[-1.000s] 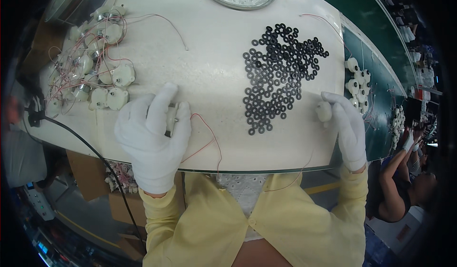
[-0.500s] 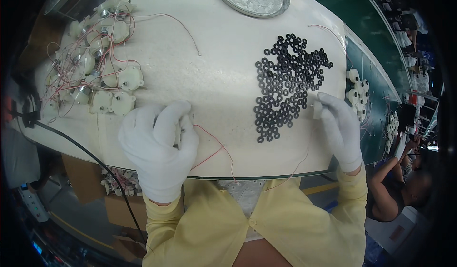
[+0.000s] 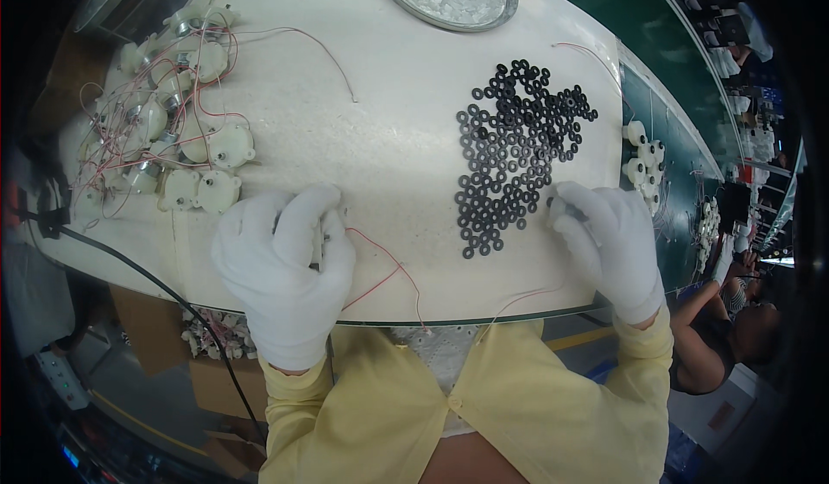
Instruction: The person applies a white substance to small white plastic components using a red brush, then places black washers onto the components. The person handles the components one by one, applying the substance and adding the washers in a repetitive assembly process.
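My left hand (image 3: 285, 264), in a white glove, is closed around a small motor unit (image 3: 321, 246), mostly hidden by the fingers. Red and white wires (image 3: 395, 264) trail from it over the table. At the right, my gloved right hand (image 3: 609, 234) has its fingers curled together on a small white wired part, now almost covered; a thin wire (image 3: 522, 297) runs on the table below it. A small dark spot, perhaps a black ring, shows by the fingertips. Beside this hand lies a spread of black rubber rings (image 3: 509, 151).
White round motor units (image 3: 229, 145) with tangled red wires are heaped at the left. A round metal tray (image 3: 449, 25) stands at the far edge. More white units (image 3: 643, 160) sit on the green surface right. A black cable (image 3: 129, 251) crosses the left edge; a co-worker (image 3: 725, 346) is at far right.
My right hand has curled its fingers, hiding the white part that showed at its fingertips, and its wire has shifted. My left hand keeps its grip with little movement.
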{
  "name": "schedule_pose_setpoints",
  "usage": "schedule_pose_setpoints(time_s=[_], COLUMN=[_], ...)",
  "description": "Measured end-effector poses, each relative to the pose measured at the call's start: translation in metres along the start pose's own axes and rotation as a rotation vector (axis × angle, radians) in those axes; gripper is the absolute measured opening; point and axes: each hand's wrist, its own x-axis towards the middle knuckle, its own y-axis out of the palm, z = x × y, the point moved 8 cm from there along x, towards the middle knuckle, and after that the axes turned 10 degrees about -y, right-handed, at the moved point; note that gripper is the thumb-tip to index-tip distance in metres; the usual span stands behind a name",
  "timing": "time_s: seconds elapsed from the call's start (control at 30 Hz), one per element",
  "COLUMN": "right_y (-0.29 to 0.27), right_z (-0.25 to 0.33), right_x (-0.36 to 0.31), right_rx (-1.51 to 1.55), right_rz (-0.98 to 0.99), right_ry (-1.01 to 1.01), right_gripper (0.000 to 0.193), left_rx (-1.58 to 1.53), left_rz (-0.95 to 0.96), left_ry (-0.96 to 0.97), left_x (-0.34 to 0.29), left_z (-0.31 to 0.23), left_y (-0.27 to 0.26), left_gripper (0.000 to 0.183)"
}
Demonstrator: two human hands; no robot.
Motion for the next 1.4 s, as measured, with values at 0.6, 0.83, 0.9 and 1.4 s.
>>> schedule_pose_setpoints(time_s=[0.6, 0.83, 0.9, 1.4], right_y=[0.01, 0.018, 0.014, 0.003], right_z=[-0.004, -0.03, -0.038, -0.025], right_x=[-0.027, -0.1, -0.115, -0.103], right_rx=[0.152, 0.11, 0.076, 0.076], right_rz=[0.012, -0.081, -0.064, -0.002], right_ry=[0.092, 0.441, 0.501, 0.348], right_gripper=[0.024, 0.028, 0.028, 0.046], left_rx=[0.001, 0.027, 0.029, 0.076], left_rz=[-0.005, 0.017, 0.044, 0.06], left_ry=[0.003, -0.011, -0.013, 0.052], left_x=[0.0, -0.002, -0.001, -0.005], left_z=[-0.003, -0.005, -0.005, -0.006], left_y=[-0.001, 0.0, 0.002, 0.006], left_gripper=[0.03, 0.028, 0.028, 0.028])
